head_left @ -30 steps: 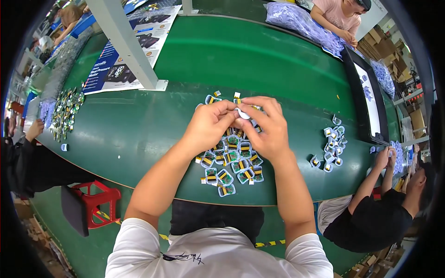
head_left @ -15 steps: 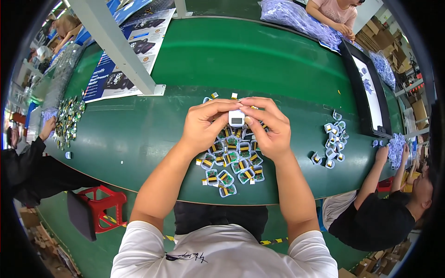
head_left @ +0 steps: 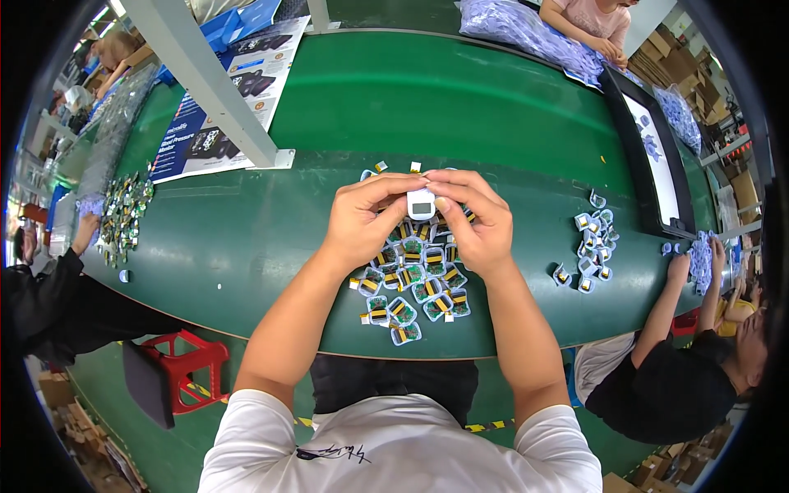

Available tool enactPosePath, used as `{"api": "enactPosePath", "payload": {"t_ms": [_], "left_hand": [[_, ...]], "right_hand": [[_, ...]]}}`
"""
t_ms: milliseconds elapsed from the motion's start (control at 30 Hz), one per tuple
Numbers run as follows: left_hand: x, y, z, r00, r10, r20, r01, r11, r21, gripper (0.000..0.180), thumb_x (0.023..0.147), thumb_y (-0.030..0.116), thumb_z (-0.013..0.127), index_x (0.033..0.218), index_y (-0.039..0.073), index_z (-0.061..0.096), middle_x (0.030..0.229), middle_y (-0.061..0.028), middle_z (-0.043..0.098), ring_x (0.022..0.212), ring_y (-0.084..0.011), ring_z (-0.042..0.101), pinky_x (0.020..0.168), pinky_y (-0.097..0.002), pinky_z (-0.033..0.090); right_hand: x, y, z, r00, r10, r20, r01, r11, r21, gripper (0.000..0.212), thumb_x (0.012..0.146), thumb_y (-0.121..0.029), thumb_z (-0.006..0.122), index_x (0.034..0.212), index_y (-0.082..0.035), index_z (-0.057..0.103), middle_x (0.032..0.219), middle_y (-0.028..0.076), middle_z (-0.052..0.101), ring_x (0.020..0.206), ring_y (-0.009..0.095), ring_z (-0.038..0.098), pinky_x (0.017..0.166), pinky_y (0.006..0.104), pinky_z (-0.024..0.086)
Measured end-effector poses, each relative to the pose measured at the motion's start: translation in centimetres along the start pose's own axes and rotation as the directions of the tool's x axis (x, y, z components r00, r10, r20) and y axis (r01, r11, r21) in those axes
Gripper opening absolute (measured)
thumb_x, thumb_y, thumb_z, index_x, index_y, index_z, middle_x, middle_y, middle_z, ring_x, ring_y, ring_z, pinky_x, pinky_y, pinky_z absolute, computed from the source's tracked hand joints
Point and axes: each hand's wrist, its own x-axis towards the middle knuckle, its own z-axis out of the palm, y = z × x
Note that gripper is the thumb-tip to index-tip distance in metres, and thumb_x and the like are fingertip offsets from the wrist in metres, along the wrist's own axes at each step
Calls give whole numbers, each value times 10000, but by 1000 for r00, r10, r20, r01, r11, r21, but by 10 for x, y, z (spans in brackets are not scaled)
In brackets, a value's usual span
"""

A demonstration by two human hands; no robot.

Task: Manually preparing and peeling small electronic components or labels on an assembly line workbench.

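Between my left hand (head_left: pixel 362 218) and my right hand (head_left: pixel 477 215) is a small white plastic device (head_left: pixel 422 205) with a grey display window facing up. Both hands are closed on it, thumbs at its sides and the other fingers curled along its far edge. Under and in front of my hands lies a heap of open pale housings (head_left: pixel 412 275), each with a green circuit board and a yellow-and-black part inside. My hands hide the far part of this heap.
To the right lies a smaller pile of housings (head_left: pixel 594 246), with a black tray (head_left: pixel 648 156) beyond it. A grey post (head_left: pixel 214 90) rises at the left beside printed sheets (head_left: pixel 238 123). Small circuit parts (head_left: pixel 125 215) cover the left end, and co-workers sit around the green table (head_left: pixel 386 90).
My hands stay closed on the white device, with only a slight shift of the fingers. The whole view has moved a little.
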Motion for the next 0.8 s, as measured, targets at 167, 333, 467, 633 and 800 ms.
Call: {"api": "enactPosePath", "payload": {"t_ms": [167, 333, 467, 633, 800], "left_hand": [[0, 1, 2, 1000, 23, -10, -23, 1000, 4, 230, 974, -17, 691, 1196, -14, 751, 1175, -134, 768, 1034, -194, 747, 897, -305, 609], [1, 1, 4, 921, -386, 57, 389, 891, -234, 252, 1019, 30, 669, 1256, -51, 702, 1047, -117, 774, 893, -166, 759, 815, -279, 608], [2, 0, 2, 892, -451, 42, 441, 843, -308, 215, 1042, 92, 667, 1178, -71, 702, 989, -118, 766, 865, -155, 754, 790, -272, 606], [3, 8, 1, 864, -500, 53, 491, 814, -311, 208, 1047, 113, 655, 1138, -66, 709, 983, -121, 761, 847, -171, 754, 777, -290, 612], [2, 9, 0, 872, -488, 44, 474, 817, -328, 198, 1043, 109, 658, 1106, -68, 720, 953, -119, 760, 814, -164, 750, 762, -285, 609]], "right_hand": [[0, 2, -1, 1000, -12, 3, 12, 1000, -6, 215, 944, 42, 695, 1139, 0, 774, 1208, 171, 734, 1106, 284, 716, 944, 368, 580], [0, 1, -1, 993, -114, -16, 106, 960, -258, 288, 903, 45, 697, 1183, 2, 752, 1245, 185, 713, 1137, 311, 702, 961, 385, 560], [1, 0, 1, 956, -268, 120, 293, 839, -459, 358, 845, 24, 738, 1196, -42, 764, 1280, 162, 703, 1146, 327, 687, 946, 409, 541], [3, -3, 5, 958, -235, 165, 287, 766, -575, 387, 820, -36, 774, 1204, -85, 777, 1333, 129, 686, 1189, 343, 660, 983, 446, 495], [6, -6, 3, 955, -227, 192, 297, 752, -589, 390, 831, -66, 776, 1220, -88, 775, 1346, 132, 680, 1215, 351, 647, 1017, 465, 486]]}}
